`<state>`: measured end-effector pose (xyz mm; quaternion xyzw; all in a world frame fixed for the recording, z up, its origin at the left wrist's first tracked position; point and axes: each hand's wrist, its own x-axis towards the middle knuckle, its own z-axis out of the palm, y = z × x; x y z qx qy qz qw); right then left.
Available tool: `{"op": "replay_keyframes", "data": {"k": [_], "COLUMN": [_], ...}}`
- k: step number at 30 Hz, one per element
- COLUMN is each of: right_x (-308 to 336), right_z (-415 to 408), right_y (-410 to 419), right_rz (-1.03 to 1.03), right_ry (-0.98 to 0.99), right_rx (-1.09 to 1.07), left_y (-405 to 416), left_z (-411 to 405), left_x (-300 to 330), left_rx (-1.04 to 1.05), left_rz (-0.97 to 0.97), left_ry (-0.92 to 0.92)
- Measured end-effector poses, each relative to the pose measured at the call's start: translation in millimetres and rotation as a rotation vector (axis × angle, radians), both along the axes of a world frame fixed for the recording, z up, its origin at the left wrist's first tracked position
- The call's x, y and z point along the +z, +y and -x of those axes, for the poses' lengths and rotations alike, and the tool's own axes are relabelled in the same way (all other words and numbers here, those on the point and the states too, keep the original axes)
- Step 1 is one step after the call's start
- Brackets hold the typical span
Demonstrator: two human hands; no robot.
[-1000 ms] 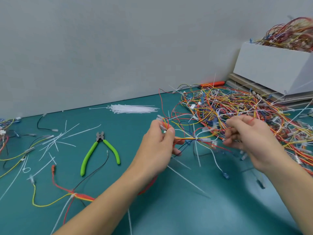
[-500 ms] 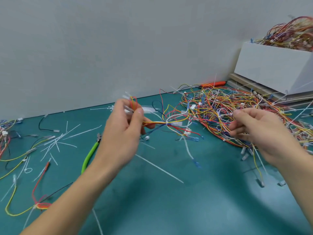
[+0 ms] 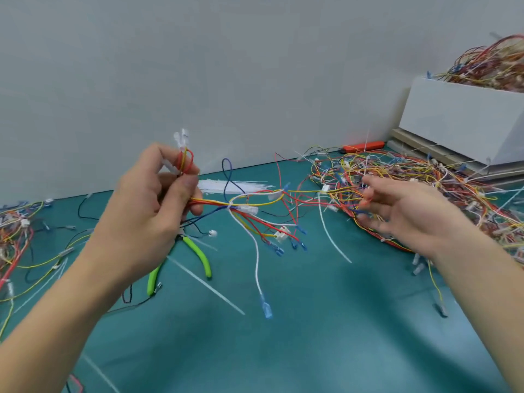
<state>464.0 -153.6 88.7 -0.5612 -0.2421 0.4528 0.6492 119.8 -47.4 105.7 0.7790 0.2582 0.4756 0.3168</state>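
My left hand (image 3: pixel 147 211) grips a tied bundle of red, yellow, blue and white wires (image 3: pixel 241 208) above the green table. White connectors stick up past my fingers, and loose ends with blue terminals hang down. Some strands of the bundle still run right into the big tangled wire pile (image 3: pixel 419 194). My right hand (image 3: pixel 402 219) hovers at the left edge of that pile with fingers spread and loosely bent; it is blurred and seems to hold nothing.
Green-handled cutters (image 3: pixel 198 256) lie under my left hand. A sheaf of white cable ties (image 3: pixel 232 185) lies by the wall. A white box (image 3: pixel 459 123) full of wires stands at back right. More wires (image 3: pixel 17 231) and loose cable ties (image 3: pixel 204 282) are scattered at left.
My left hand has lifted the bundle higher and pulled it left, away from the pile. My right hand has let go of the wires and opened its fingers.
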Motion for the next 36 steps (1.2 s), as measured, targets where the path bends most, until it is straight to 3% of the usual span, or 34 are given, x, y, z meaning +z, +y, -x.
{"op": "replay_keyframes", "data": {"k": [4,6,10,12,14,18,23,28,32,36], "right_x": [-7.4,-7.3,2.6,4.4,-1.4,-21.7,-27.5,-24.3,-21.4,-22.2], "right_z": [10.8,15.6,18.0,20.3,30.6,61.1,78.7,86.7,91.2,91.7], "right_y": [0.6,-2.1,-16.4,-23.7,-26.6,-18.3,-9.7,-8.3,-5.6,-3.7], "right_rz": [0.045,0.015,-0.053,-0.053,-0.045,-0.105,-0.248,-0.254,-0.301,-0.299], "right_ry": [-0.363,-0.442,-0.273,-0.103,-0.103,-0.305,-0.260,-0.230,-0.061,-0.019], "right_rx": [0.006,0.078,0.325,0.537,0.626,0.427,0.301,0.304,0.297,0.251], "left_y": [5.8,8.1,2.3,-5.3,-10.0,-14.3,-15.3,-15.7,-18.3,-21.8], "left_z": [11.8,19.1,20.2,11.4,3.0,-6.9,-9.7,-11.1,-14.9,-20.0], "left_x": [-2.0,-2.2,-11.6,-19.7,-29.4,-44.4,-56.8,-59.4,-60.0,-59.1], "left_rx": [0.065,0.126,0.179,0.172,0.143,0.111,0.055,-0.024,-0.032,-0.053], "left_rz": [-0.060,-0.146,-0.284,-0.311,-0.316,-0.301,-0.224,-0.147,-0.115,0.109], "left_ry": [-0.039,0.047,0.278,0.321,0.315,0.335,0.360,0.355,0.430,0.345]}}
